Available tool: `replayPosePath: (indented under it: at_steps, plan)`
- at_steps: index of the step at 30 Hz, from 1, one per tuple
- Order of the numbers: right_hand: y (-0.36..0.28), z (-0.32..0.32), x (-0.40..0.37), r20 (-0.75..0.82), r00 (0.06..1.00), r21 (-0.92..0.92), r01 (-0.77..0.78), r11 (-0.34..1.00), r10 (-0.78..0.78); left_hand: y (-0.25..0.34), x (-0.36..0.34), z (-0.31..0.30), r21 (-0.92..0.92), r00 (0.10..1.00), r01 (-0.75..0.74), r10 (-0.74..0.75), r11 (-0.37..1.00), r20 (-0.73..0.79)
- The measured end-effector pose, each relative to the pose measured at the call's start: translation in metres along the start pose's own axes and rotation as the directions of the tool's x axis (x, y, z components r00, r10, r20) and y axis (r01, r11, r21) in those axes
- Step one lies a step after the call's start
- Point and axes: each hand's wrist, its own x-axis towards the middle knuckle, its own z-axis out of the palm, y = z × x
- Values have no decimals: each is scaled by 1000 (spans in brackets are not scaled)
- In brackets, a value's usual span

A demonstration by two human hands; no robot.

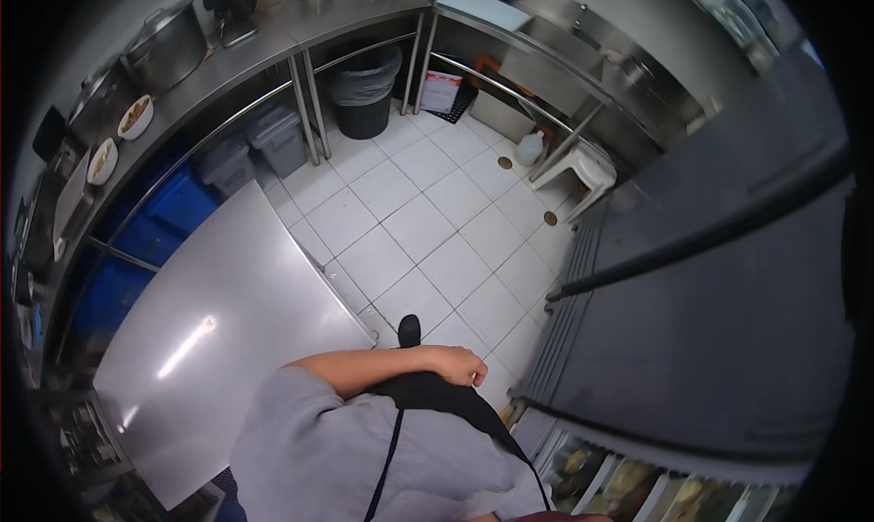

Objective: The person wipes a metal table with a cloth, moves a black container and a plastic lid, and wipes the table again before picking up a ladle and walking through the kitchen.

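My left hand is held across the front of my body, above the black apron. Its fingers are curled in, and I see nothing in them. The bare metal table stands to the left of that forearm. My right hand is out of view. Low on the right, shelves with packed food show beneath a large grey door panel with a dark edge bar.
A steel counter runs along the left and back, bearing pots and two white bowls of food. A lined bin, a white stool and a plastic jug stand on the tiled floor.
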Motion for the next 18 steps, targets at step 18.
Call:
replayPosePath:
  at_steps: [18]
  plan:
    - [-132,-267,233,-38,988,-62,149,987,-151,-81,43,-131,-281,920,195,-275,940,-280]
